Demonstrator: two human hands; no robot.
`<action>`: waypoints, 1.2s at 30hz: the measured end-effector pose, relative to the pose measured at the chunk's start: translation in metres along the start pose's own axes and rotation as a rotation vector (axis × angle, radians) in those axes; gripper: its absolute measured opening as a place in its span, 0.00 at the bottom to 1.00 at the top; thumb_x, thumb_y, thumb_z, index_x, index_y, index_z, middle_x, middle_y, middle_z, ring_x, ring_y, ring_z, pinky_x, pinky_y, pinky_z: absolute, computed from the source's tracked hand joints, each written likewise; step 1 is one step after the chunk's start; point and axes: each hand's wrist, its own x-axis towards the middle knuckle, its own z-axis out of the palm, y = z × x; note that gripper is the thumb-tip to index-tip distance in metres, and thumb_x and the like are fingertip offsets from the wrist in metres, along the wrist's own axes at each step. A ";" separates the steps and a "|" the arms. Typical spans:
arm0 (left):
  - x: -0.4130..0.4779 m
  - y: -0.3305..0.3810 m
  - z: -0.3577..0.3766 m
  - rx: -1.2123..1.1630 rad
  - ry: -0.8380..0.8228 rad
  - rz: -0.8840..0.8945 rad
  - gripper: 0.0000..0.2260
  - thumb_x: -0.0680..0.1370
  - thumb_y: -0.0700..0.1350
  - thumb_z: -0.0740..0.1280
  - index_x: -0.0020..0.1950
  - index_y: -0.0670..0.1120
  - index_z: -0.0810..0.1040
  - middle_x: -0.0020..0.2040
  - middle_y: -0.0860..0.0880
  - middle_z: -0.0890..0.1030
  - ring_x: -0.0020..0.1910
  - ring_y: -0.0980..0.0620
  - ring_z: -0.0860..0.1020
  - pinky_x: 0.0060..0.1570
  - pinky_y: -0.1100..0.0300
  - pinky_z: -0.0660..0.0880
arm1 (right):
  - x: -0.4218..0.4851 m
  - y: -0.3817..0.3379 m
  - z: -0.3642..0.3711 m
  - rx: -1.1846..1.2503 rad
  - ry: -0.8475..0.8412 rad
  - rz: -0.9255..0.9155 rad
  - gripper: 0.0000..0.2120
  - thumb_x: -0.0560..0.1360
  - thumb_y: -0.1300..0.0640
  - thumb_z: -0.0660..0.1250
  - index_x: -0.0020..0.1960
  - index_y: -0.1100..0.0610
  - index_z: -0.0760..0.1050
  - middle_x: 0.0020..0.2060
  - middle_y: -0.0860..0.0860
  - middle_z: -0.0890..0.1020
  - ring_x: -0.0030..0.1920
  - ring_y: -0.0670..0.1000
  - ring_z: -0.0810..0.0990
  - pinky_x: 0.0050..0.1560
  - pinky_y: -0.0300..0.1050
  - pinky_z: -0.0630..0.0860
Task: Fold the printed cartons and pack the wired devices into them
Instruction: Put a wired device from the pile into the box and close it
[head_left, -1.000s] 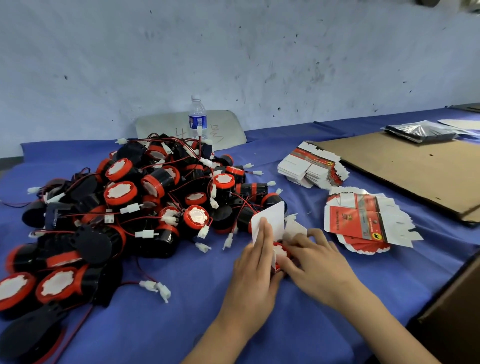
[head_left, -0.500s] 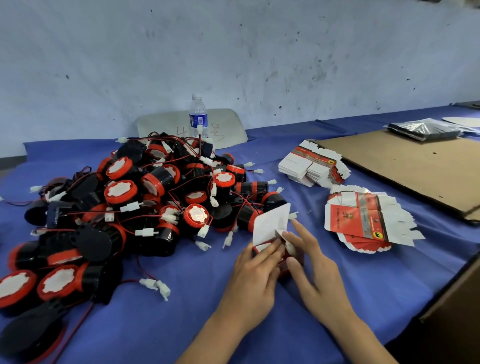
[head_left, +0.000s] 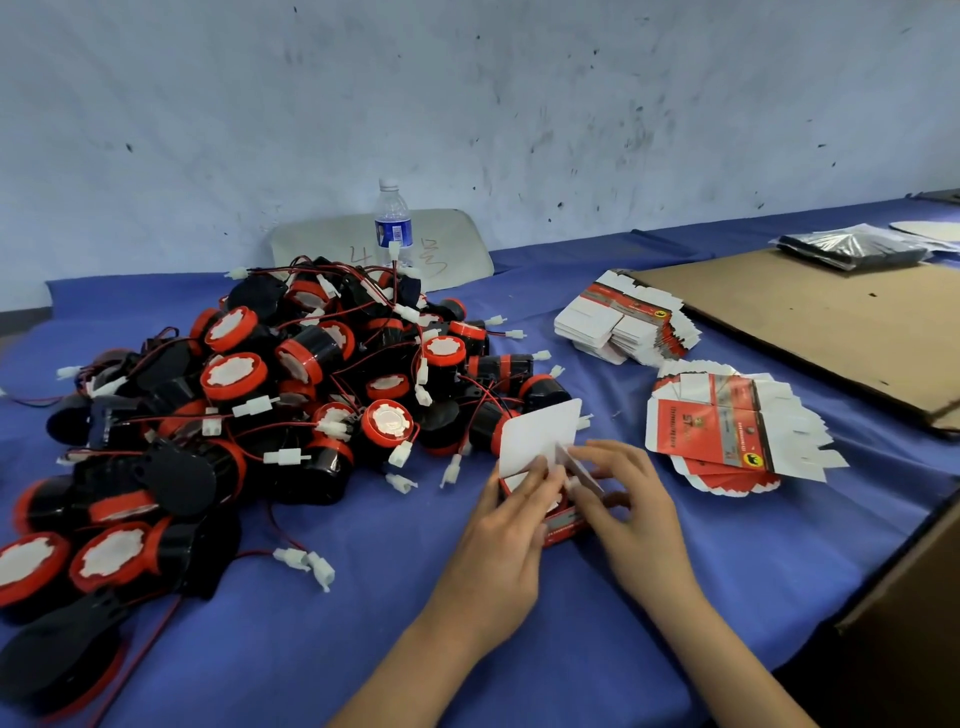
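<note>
A small red and white printed carton (head_left: 563, 522) stands on the blue cloth, its big white lid flap (head_left: 540, 434) raised. My left hand (head_left: 506, 540) holds the carton's left side, fingers over its open top. My right hand (head_left: 626, 512) pinches a small side flap at the top right. What lies inside the carton is hidden by my fingers. A large heap of black and red round wired devices (head_left: 249, 405) with white plugs lies to the left. Flat printed cartons (head_left: 727, 431) lie fanned out to the right, and a second stack (head_left: 623, 322) lies behind them.
A water bottle (head_left: 393, 223) stands behind the heap by the wall. A big sheet of brown cardboard (head_left: 821, 317) covers the table's right side, with a dark plastic bag (head_left: 852, 249) beyond it. A brown box edge (head_left: 914, 582) rises at the lower right.
The carton's white lid flap has swung more upright. My right hand has shifted from pressing the carton's side to pinching a small flap at its top. My left fingers now reach over the opening.
</note>
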 end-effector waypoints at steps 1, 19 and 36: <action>0.000 0.001 -0.002 -0.012 0.005 0.011 0.26 0.82 0.38 0.56 0.76 0.57 0.53 0.74 0.64 0.53 0.75 0.60 0.49 0.71 0.73 0.45 | 0.002 0.001 0.000 0.061 -0.010 0.070 0.15 0.74 0.66 0.70 0.55 0.50 0.80 0.53 0.47 0.79 0.50 0.48 0.79 0.48 0.41 0.77; -0.002 -0.005 0.002 0.162 -0.078 -0.043 0.32 0.78 0.31 0.52 0.77 0.58 0.57 0.77 0.61 0.45 0.77 0.48 0.37 0.77 0.54 0.47 | 0.003 0.001 -0.011 0.171 -0.197 0.112 0.13 0.74 0.64 0.61 0.48 0.56 0.84 0.57 0.48 0.77 0.52 0.42 0.78 0.48 0.33 0.75; 0.005 -0.019 0.001 -0.199 0.167 -0.003 0.10 0.79 0.39 0.65 0.58 0.46 0.82 0.67 0.53 0.76 0.75 0.66 0.54 0.67 0.62 0.69 | 0.080 -0.023 -0.001 0.219 -0.609 0.348 0.35 0.71 0.34 0.65 0.50 0.70 0.77 0.42 0.56 0.79 0.44 0.55 0.75 0.51 0.51 0.69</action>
